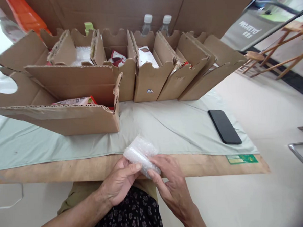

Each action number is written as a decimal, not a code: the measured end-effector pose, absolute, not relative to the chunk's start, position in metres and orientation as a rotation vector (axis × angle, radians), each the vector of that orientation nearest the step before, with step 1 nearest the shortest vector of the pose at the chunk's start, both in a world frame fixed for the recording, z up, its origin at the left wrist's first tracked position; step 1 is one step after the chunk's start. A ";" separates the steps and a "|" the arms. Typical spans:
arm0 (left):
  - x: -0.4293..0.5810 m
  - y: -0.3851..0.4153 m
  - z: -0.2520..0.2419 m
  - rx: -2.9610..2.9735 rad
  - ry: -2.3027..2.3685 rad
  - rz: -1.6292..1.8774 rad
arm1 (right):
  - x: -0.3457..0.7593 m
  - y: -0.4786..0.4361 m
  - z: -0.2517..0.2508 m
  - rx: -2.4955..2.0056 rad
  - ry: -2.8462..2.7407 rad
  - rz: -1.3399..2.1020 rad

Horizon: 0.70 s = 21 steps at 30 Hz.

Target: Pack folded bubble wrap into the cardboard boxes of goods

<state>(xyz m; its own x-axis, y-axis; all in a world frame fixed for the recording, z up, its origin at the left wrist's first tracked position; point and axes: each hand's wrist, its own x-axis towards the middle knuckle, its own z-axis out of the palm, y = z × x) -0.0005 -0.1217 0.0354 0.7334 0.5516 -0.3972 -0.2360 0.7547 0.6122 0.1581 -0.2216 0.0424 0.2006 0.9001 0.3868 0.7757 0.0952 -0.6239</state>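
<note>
A roll of clear bubble wrap (140, 153) is between my two hands, just over the table's front edge. My left hand (123, 179) grips its left side, thumb laid across the front. On the right side, my right hand (170, 175) has its thumb and fingers round the roll. Part of the wrap is rolled up and a flap of it extends behind. Whether anything lies inside the roll cannot be seen.
A cardboard box (90, 118) with red-and-white packets (77, 101) stands at front left. Behind it are several narrow cardboard bins (150, 83) with packages, plus bottles (146, 24). A black phone (224, 126) and a green card (241, 159) lie to the right on the cloth-covered table (167, 126).
</note>
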 end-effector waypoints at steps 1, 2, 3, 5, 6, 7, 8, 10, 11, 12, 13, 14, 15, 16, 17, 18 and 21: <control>0.000 -0.122 0.035 0.539 0.606 0.465 | 0.159 -0.225 0.043 -1.713 -1.568 0.161; 0.000 -0.123 0.035 0.528 0.606 0.467 | 0.162 -0.227 0.042 -1.735 -1.523 0.128; -0.002 -0.123 0.036 0.530 0.603 0.470 | 0.166 -0.229 0.040 -1.750 -1.465 0.123; -0.004 -0.123 0.039 0.559 0.576 0.469 | 0.173 -0.230 0.036 -1.718 -1.355 0.234; -0.006 -0.123 0.040 0.580 0.555 0.465 | 0.176 -0.228 0.034 -1.670 -1.321 0.339; -0.007 -0.123 0.042 0.604 0.538 0.466 | 0.176 -0.226 0.033 -1.606 -1.307 0.452; -0.007 -0.123 0.043 0.629 0.531 0.474 | 0.175 -0.224 0.032 -1.541 -1.310 0.551; -0.009 -0.123 0.044 0.666 0.546 0.508 | 0.168 -0.222 0.030 -1.462 -1.351 0.650; -0.010 -0.122 0.044 0.674 0.565 0.531 | 0.163 -0.222 0.029 -1.454 -1.377 0.641; -0.010 -0.122 0.044 0.675 0.584 0.555 | 0.157 -0.224 0.027 -1.457 -1.397 0.606; -0.011 -0.122 0.042 0.667 0.600 0.576 | 0.152 -0.227 0.024 -1.468 -1.403 0.564; -0.011 -0.122 0.041 0.652 0.610 0.594 | 0.146 -0.230 0.019 -1.481 -1.394 0.528; -0.011 -0.123 0.039 0.637 0.618 0.608 | 0.141 -0.233 0.014 -1.493 -1.376 0.501; -0.011 -0.124 0.037 0.625 0.625 0.618 | 0.136 -0.236 0.009 -1.509 -1.351 0.485; -0.011 -0.124 0.036 0.616 0.632 0.624 | 0.131 -0.239 0.004 -1.530 -1.326 0.473; -0.010 -0.125 0.034 0.610 0.642 0.627 | 0.128 -0.240 -0.001 -1.556 -1.300 0.462; -0.012 -0.124 0.030 0.627 0.621 0.601 | 0.127 -0.236 -0.004 -1.645 -1.242 0.405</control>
